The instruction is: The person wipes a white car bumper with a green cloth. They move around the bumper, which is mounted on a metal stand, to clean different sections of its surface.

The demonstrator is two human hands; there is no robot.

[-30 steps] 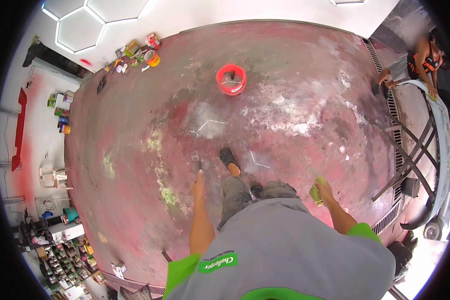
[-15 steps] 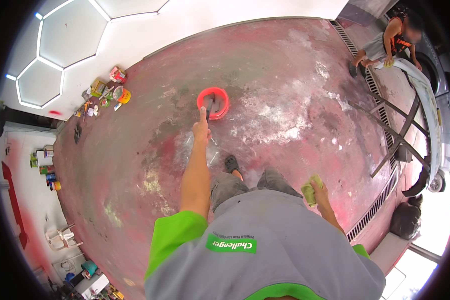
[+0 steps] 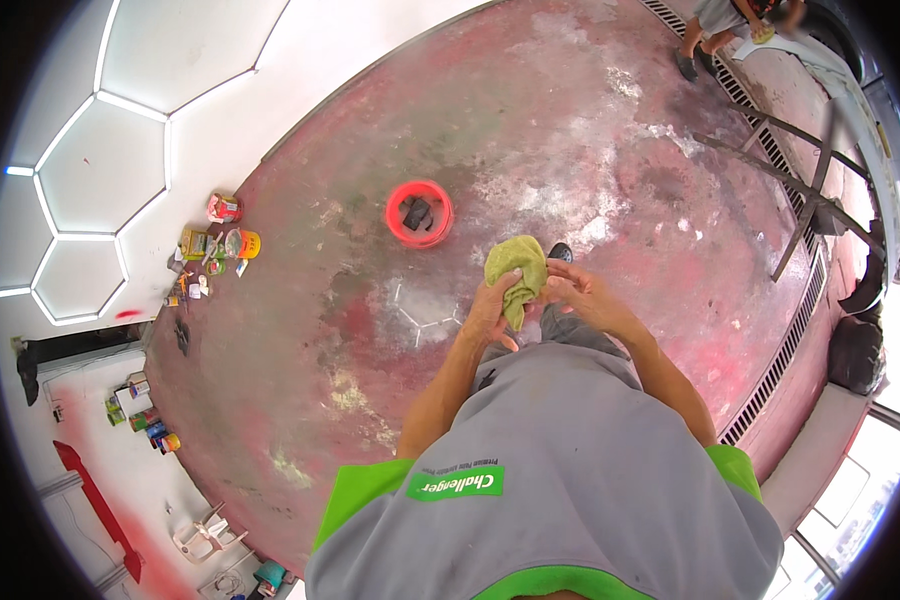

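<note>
A crumpled yellow-green cloth [image 3: 515, 262] is in front of my body, above the floor. My left hand [image 3: 490, 308] is closed on it, the thumb pressed over its folds. At the cloth's right edge, my right hand [image 3: 582, 296] has its fingers curled in against the fabric; the fingertips are partly hidden. Farther ahead stands a red bucket [image 3: 392, 218] on the floor, with dark, block-like pieces [image 3: 417, 212] inside it. Neither hand touches the bucket.
Paint cans and tubs [image 3: 240, 243] stand along the left wall. A floor drain grate [image 3: 778, 378] runs down the right side. Beyond it are a metal stand [image 3: 808, 200], a pale car panel [image 3: 820, 75] and a co-worker [image 3: 715, 25] with a cloth.
My left hand has left the dark piece it held over the bucket and come back to the cloth. My right hand has brought the cloth up and inward. The view has turned.
</note>
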